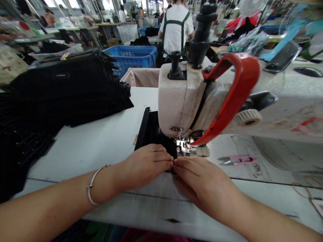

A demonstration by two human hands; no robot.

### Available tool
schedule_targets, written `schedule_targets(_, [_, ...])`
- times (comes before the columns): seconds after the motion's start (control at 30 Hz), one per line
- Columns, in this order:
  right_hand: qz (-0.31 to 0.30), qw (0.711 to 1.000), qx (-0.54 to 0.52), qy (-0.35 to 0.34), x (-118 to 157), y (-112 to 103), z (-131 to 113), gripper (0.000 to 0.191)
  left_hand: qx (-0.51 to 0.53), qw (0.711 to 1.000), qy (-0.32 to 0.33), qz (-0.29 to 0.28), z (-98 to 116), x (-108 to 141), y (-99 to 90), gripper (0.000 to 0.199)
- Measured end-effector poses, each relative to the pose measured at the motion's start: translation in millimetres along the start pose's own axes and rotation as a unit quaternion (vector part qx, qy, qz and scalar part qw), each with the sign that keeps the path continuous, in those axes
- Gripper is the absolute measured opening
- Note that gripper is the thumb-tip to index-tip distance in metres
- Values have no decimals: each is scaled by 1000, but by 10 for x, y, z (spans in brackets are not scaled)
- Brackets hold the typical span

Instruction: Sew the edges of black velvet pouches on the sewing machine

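A black fabric piece (151, 131) with a small label and a gold metal fitting lies flat on the white sewing table. Its right edge runs beside the presser foot (182, 145) of the sewing machine (181, 97). My left hand (148, 163), a ring on one finger, lies over the near end of the piece with fingers pressed together on it. From the right, my right hand (202, 178) pinches the near right corner, its fingertips meeting those of my left hand. Both hands hide that corner and the fingers' undersides.
Stacked black pieces (73, 87) cover the left of the table. Pink-handled thread snips (238, 160) lie right of the presser foot. A red curved guard (234, 90) fronts the machine head. Behind stand a blue crate (131, 55), a pink-lined bin (143, 77) and a person (176, 30).
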State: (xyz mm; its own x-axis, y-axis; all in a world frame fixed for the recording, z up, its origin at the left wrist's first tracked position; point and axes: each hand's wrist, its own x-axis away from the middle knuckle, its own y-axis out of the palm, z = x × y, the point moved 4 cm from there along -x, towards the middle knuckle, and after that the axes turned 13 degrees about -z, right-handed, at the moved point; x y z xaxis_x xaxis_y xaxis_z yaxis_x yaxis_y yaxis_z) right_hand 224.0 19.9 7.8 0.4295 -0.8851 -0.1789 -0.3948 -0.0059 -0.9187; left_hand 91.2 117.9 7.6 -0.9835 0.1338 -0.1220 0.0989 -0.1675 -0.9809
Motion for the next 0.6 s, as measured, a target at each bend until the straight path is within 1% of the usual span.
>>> schedule_targets(0.03, [2, 1000, 5, 3, -16, -5, 18, 20, -9, 1000, 1, 1, -24, -14, -6, 22])
schedule_targets(0.23, [-5, 999, 30, 37, -81, 15, 98, 27, -55, 997, 19, 50, -166, -88, -77, 27])
schedule_targets(0.3, [7, 998, 39, 40, -92, 24, 106, 27, -60, 997, 16, 49, -229, -105, -66, 26])
schedule_targets(0.4, [33, 998, 45, 17, -84, 37, 101, 25, -68, 997, 10, 32, -322, -128, -23, 27])
schedule_targets(0.5, [45, 998, 32, -1, -55, 48, 110, 25, -69, 997, -29, 7, -408, -160, 8, 26])
schedule_targets(0.57, [45, 999, 29, -6, -40, 46, 118, 26, -67, 996, -59, 12, -446, -176, -4, 24])
schedule_targets(0.6, [44, 999, 28, -7, -38, 41, 121, 26, -68, 995, -68, 24, -454, -180, -17, 22])
